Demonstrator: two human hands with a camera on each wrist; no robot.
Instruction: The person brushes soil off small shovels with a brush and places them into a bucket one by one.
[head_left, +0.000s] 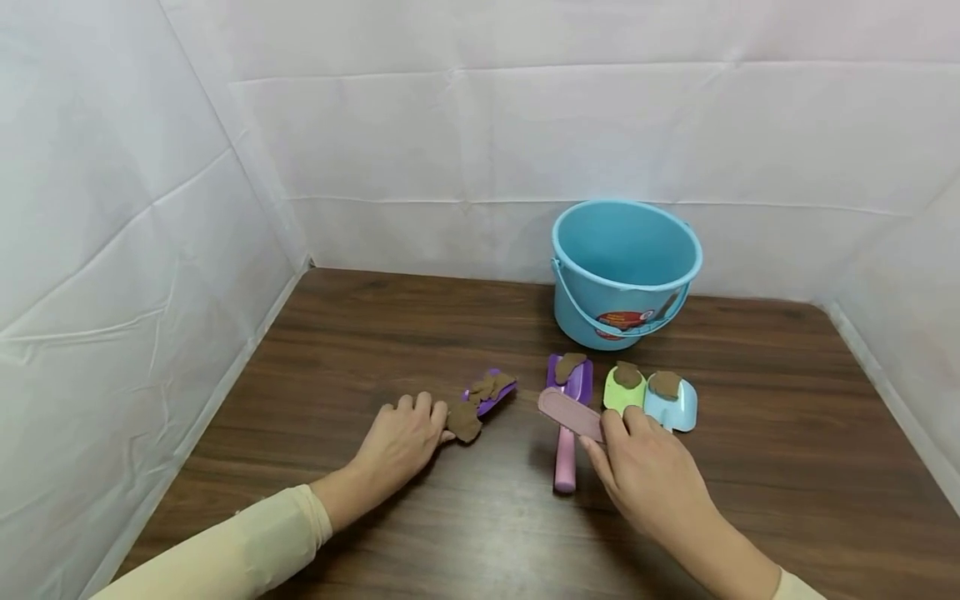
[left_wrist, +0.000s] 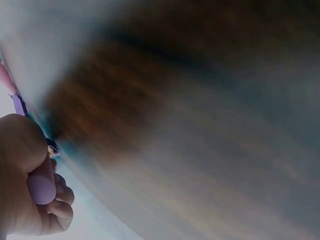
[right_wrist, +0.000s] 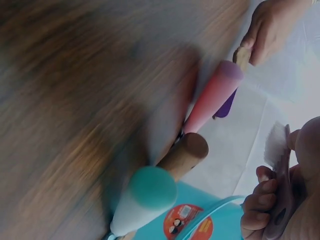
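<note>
My left hand (head_left: 405,437) grips the handle of a purple toy shovel (head_left: 487,408), tilted on the table with flat brown pieces (head_left: 491,386) on its blade. A larger brown piece (head_left: 464,422) lies close to the fingers. The handle's rounded lilac end (left_wrist: 42,186) pokes from the fist in the left wrist view. My right hand (head_left: 652,467) holds a pink brush (head_left: 570,413) above a second purple shovel (head_left: 578,385); white bristles (right_wrist: 276,145) show in the right wrist view. Beside that shovel lie a green scoop (head_left: 617,397) and a light blue scoop (head_left: 681,412), each bearing a brown piece.
A blue bucket (head_left: 577,312) with its handle down stands behind the shovels, near the white cloth wall (head_left: 390,142). Cloth encloses the left and right sides too. The dark wood table (head_left: 360,325) lies under everything.
</note>
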